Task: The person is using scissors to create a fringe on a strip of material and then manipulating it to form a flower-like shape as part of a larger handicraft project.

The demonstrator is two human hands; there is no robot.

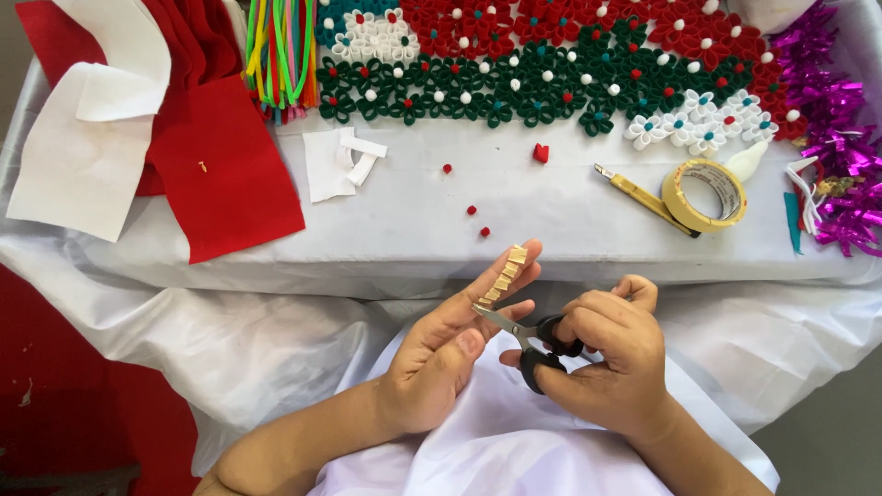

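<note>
In the head view, we are pinching a tan strip [503, 277] between the fingers of our left hand [452, 349] at lower centre. Our right hand [614, 360] is gripping scissors [531, 338], its fingers hiding most of the black handles, and the blade tips are touching the strip's lower end. The felt flowers [551, 69] are running off the top edge. On the white table [441, 230] above are lying red beads [478, 220], a tape roll [705, 195], a yellow cutter [643, 198] and red felt [216, 174] at upper left.
</note>
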